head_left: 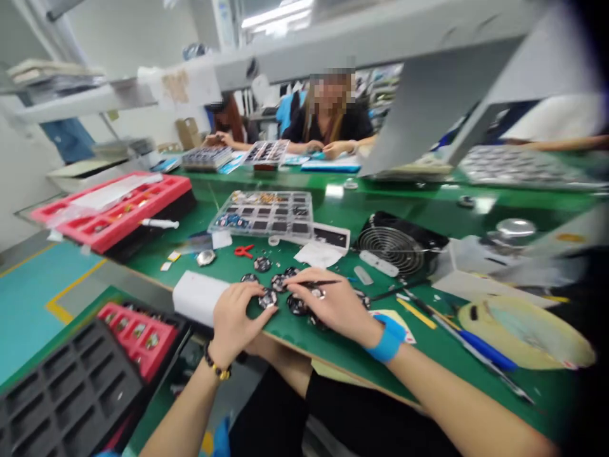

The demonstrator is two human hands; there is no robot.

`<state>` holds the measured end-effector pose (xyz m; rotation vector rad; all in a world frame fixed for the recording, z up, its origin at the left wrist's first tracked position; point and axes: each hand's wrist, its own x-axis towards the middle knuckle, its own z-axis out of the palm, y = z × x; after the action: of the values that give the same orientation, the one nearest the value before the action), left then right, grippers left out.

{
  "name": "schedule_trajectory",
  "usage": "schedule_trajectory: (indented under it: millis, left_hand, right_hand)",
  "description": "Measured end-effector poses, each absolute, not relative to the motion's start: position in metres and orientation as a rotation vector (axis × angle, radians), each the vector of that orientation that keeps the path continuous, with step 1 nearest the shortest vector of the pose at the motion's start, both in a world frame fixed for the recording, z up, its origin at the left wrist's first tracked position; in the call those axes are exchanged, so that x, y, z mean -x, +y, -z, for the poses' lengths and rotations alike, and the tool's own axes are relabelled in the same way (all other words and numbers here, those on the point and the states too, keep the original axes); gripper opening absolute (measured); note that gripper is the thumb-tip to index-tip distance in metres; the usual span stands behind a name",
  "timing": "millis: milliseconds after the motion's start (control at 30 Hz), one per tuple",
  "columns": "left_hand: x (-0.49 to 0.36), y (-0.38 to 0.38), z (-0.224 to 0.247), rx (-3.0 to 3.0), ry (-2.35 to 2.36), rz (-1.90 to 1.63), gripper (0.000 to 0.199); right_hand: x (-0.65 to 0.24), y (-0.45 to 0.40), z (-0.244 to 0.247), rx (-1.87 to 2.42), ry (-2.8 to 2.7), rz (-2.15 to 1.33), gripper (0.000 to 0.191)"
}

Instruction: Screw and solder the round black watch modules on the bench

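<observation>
My left hand [240, 314] rests at the bench's near edge, with thumb and fingers closed around the sides of a small round watch dial [268, 299], dark with silvery details. Pinched in my right hand [330, 303] is a slim dark pair of tweezers [316, 283], lying nearly level and pointing left toward the dials. Several similar round dials [262, 264] lie around both hands, some partly hidden under the right palm. A white box [200, 297] stands just left of my left hand. A blue band [387, 339] wraps my right wrist.
A clear compartment box [261, 212] with small parts sits ahead, near red clips [244, 251]. A black fan [397, 247] stands right, a blue pen [488, 350] nearer. Red trays [178, 190] and a dark grey tray [71, 387] are left. Co-workers [328, 127] sit opposite beneath an overhead shelf.
</observation>
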<state>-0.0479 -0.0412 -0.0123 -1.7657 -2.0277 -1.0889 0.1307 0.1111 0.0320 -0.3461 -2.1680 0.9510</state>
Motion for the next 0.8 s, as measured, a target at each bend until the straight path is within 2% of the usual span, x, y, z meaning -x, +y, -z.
schedule_trajectory:
  millis: [467, 800]
  left_hand:
    - [0.058, -0.043, 0.017, 1.782, -2.011, 1.011, 0.014]
    - [0.059, -0.042, 0.019, 1.764, -1.983, 1.034, 0.028]
  right_hand:
    - [-0.124, 0.114, -0.037, 0.361, -2.207, -0.928, 0.013]
    - [-0.125, 0.113, -0.040, 0.379, -2.162, -1.094, 0.011]
